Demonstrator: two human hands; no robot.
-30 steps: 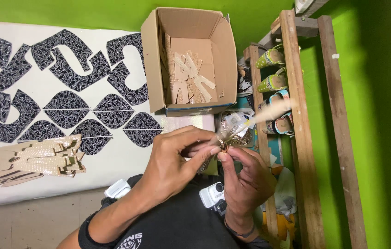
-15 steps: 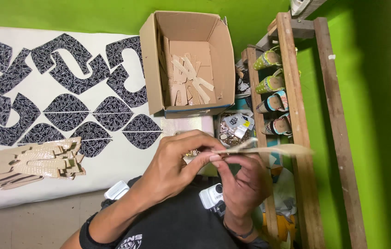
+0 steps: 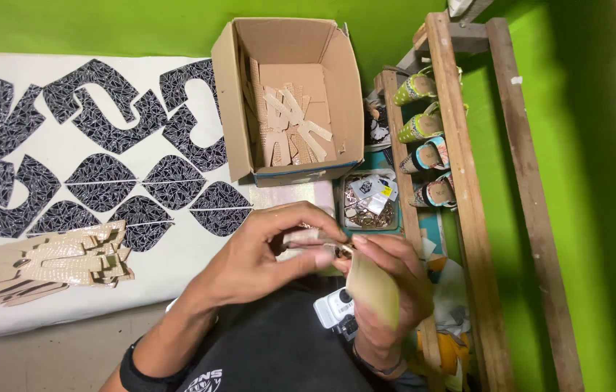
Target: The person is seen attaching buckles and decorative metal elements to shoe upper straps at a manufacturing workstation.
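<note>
My left hand (image 3: 264, 254) and my right hand (image 3: 388, 283) meet over my lap, fingers pinched together on a beige strap piece (image 3: 372, 287) that hangs down and looks blurred. A small metal part sits between the fingertips where the hands touch. An open cardboard box (image 3: 232, 101) with several beige strap pieces inside stands just beyond my hands. A stack of beige cut pieces (image 3: 61, 261) lies on the white sheet to the left.
Black patterned cut shapes (image 3: 105, 145) cover the white sheet (image 3: 3, 312). A small tray of metal bits and tags (image 3: 370, 203) sits right of the box. A wooden rack (image 3: 460, 181) holds several sandals against the green wall.
The beige strap piece pointed right from my fingers before; now it hangs downward over my right hand. Both hands have stayed together near my lap.
</note>
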